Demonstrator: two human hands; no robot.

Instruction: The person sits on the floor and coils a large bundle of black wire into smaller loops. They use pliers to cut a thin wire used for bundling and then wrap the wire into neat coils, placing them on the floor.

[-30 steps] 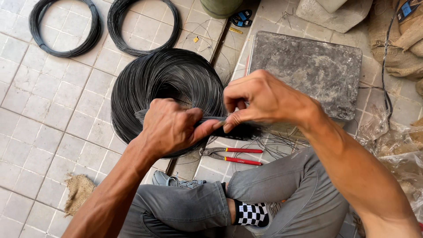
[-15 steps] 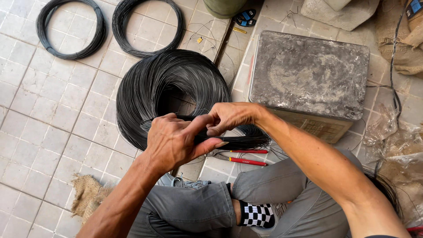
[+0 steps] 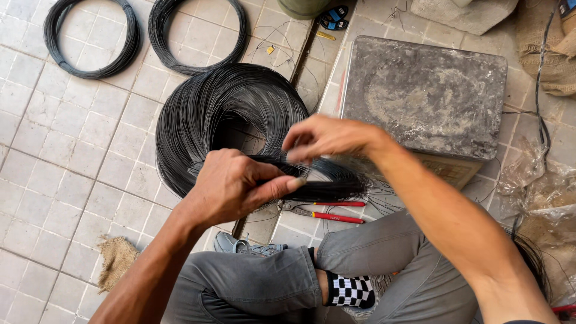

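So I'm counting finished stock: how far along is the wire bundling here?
Two small wire coils lie finished on the tiles. In hand: the left hand grips a bundle of cut wires while the right hand pinches it from above. Red-handled pliers lie unused beneath. The big coil behind looks largely unworked.

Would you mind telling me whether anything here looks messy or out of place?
Loose stray wires lie scattered over the tiles above the big coil, unlike the two tidy coils. Red-handled pliers lie beneath the wire bundle both hands grip.
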